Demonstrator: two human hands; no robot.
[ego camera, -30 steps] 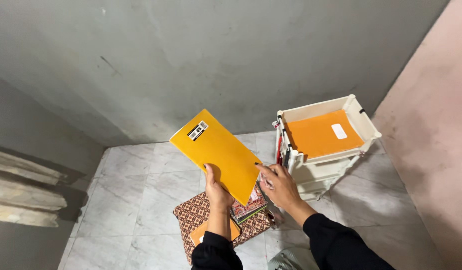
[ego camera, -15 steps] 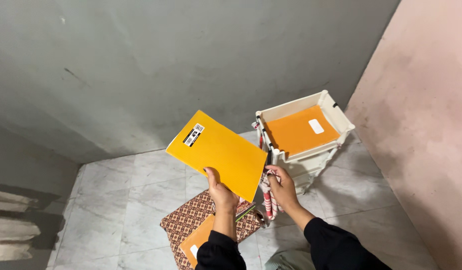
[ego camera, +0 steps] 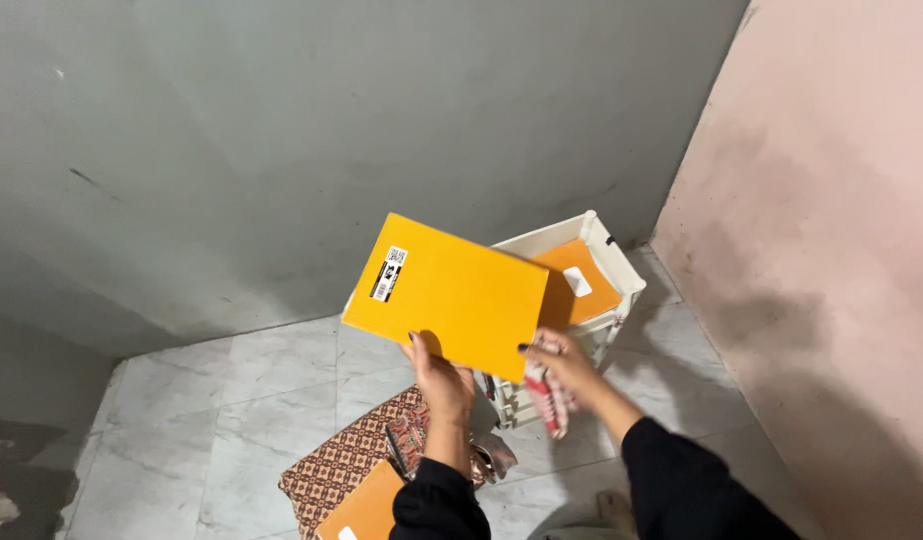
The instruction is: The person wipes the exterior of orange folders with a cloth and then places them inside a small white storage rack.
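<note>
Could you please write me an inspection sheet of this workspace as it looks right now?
Surface: pale marble-tile floor.
Job's things: yellow book held up, barcode sticker on its cover; red-and-white packet.
Clutter: patterned mat, orange envelope, white tiered tray holding an orange folder.
Grips: left hand holds the book's lower edge; right hand holds the packet.
Cables: nothing seen.
Surroundings: grey wall, pink wall.

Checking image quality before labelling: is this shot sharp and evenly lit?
Head view: soft light, no glare; yellow book fairly sharp in the left hand; right hand and its red-and-white item slightly blurred; dim lower-left corner; walls lean from the wide lens.
</note>
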